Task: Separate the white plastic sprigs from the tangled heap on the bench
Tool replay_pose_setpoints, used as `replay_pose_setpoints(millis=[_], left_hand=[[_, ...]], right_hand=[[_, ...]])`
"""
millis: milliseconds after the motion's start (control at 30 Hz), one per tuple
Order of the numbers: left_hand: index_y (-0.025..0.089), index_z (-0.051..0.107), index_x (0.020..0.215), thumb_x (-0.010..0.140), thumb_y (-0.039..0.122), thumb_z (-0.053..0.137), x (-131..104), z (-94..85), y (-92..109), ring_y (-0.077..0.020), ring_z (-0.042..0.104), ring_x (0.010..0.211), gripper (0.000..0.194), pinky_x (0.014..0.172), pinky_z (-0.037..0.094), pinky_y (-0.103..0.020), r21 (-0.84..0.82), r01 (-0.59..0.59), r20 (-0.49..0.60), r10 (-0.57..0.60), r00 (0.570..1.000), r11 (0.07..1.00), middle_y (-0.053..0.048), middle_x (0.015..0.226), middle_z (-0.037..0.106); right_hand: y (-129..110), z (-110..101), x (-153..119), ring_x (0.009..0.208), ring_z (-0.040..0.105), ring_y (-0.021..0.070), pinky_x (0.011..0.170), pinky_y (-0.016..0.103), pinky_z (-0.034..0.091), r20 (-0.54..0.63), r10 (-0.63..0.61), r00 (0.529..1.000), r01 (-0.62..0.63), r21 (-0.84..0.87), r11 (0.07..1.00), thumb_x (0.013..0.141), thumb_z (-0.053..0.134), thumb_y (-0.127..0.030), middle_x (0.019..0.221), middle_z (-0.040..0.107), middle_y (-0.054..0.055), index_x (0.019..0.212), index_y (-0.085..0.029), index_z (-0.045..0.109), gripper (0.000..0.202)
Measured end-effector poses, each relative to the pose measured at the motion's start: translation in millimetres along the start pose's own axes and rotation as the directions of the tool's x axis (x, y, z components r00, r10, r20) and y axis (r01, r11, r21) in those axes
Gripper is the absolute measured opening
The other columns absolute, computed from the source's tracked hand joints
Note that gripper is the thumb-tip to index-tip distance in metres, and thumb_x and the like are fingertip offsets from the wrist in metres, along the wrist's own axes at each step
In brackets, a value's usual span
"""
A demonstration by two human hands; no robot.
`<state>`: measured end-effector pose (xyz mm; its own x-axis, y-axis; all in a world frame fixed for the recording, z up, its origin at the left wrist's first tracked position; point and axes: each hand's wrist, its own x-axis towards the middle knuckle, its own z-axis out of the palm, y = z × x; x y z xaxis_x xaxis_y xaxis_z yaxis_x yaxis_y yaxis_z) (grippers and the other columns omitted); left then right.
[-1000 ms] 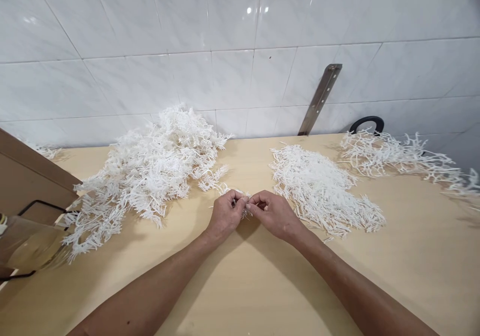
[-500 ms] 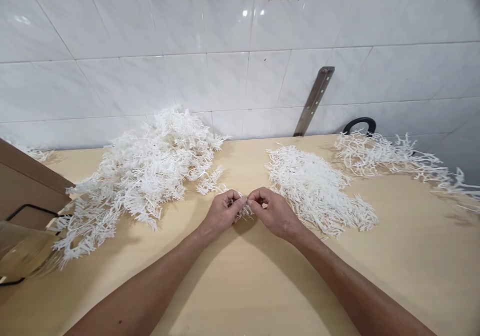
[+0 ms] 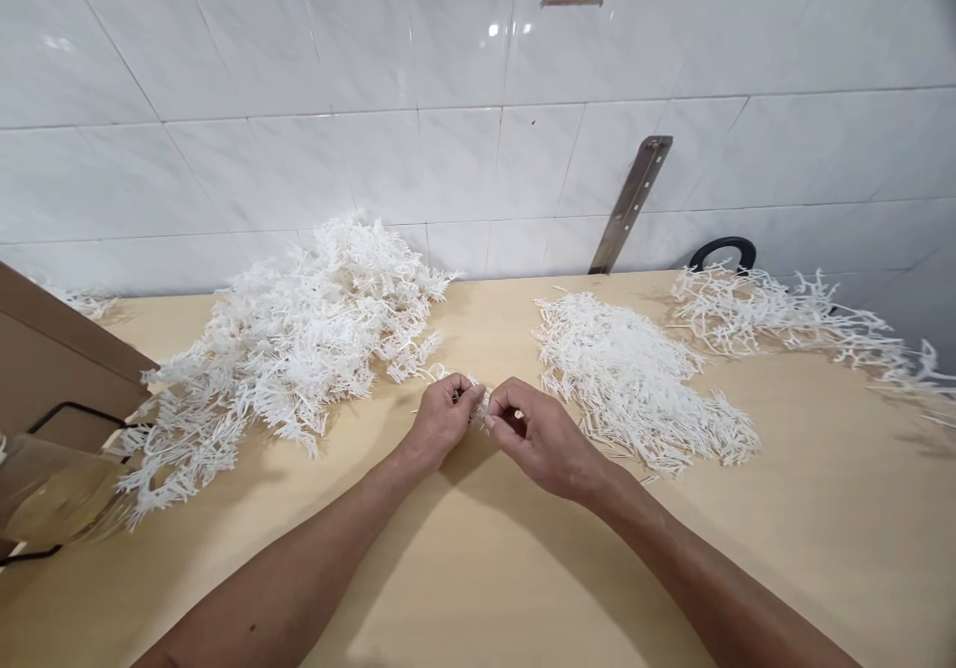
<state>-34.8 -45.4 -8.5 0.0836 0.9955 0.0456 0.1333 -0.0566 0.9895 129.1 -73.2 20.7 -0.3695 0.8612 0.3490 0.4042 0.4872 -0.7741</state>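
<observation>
My left hand [image 3: 442, 421] is closed in a pinch on a small white branched plastic piece [image 3: 482, 411], low over the table's middle. Close beside it, my right hand [image 3: 545, 439] pinches thumb and forefinger together at the right side of the same piece; the fingers cover most of it. To the left a big tangled heap of white branched pieces [image 3: 299, 334] spreads across the tabletop, a few reaching almost to my left hand. Just beyond my right hand lies a flatter pile of short white pieces [image 3: 634, 379].
Longer white branched strands [image 3: 777, 315] lie at the far right near a black ring-shaped handle [image 3: 723, 245]. A metal bracket [image 3: 633, 205] leans at the tiled wall. On the left stand a brown board [image 3: 67, 349] and a clear container [image 3: 64, 494] with a black wire frame.
My right hand has pulled slightly down and apart from the left fingertips. My left hand still pinches the white piece. The view has shifted a little.
</observation>
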Motion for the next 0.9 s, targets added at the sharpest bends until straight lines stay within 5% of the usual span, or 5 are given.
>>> replay_pose_setpoints(millis=[267,467,700,900], left_hand=[[0.017,0.056,0.066,0.076,0.054,0.070,-5.4,0.2,3.9,-0.0057,0.033,0.042,0.040,0.043,0.026,-0.021,-0.120,0.067,0.084,-0.057,0.995,0.991,0.007,0.049,0.045],[0.017,0.059,0.067,0.075,0.054,0.071,-6.9,1.0,4.9,-0.0058,0.034,0.042,0.040,0.041,0.025,-0.020,-0.128,0.076,0.090,-0.065,0.994,0.989,0.006,0.049,0.045],[0.017,0.057,0.062,0.075,0.055,0.070,-9.4,1.0,9.0,-0.0074,0.038,0.045,0.042,0.044,0.028,-0.022,-0.065,0.041,0.052,-0.038,0.998,0.997,0.005,0.048,0.046],[0.017,0.060,0.063,0.075,0.058,0.069,-8.5,0.4,8.8,-0.0072,0.037,0.043,0.044,0.041,0.025,-0.022,-0.092,0.080,0.057,-0.075,0.996,0.993,0.004,0.048,0.047]], right_hand=[[34.1,-38.3,3.7,0.061,0.060,0.0171,0.055,0.029,0.048,-0.372,0.171,0.912,-0.246,-0.163,0.956,0.088,0.057,-0.036,0.071,0.066,0.003,0.086,-0.020,0.060,0.016],[50.1,-66.8,2.5,0.064,0.062,0.0176,0.063,0.034,0.050,-0.555,-0.058,0.830,-0.266,-0.484,0.834,0.086,0.055,-0.024,0.093,0.066,0.010,0.091,-0.019,0.063,0.011],[15.4,-22.9,0.1,0.063,0.060,0.0123,0.056,0.028,0.053,-0.236,-0.225,0.945,0.135,-0.346,0.929,0.094,0.055,-0.027,0.107,0.067,0.009,0.098,-0.021,0.068,0.015],[18.3,-1.8,-4.6,0.080,0.066,0.0185,0.067,0.032,0.054,-0.092,-0.213,0.973,0.159,-0.403,0.901,0.094,0.054,-0.023,0.112,0.065,0.011,0.100,-0.021,0.067,0.014]])
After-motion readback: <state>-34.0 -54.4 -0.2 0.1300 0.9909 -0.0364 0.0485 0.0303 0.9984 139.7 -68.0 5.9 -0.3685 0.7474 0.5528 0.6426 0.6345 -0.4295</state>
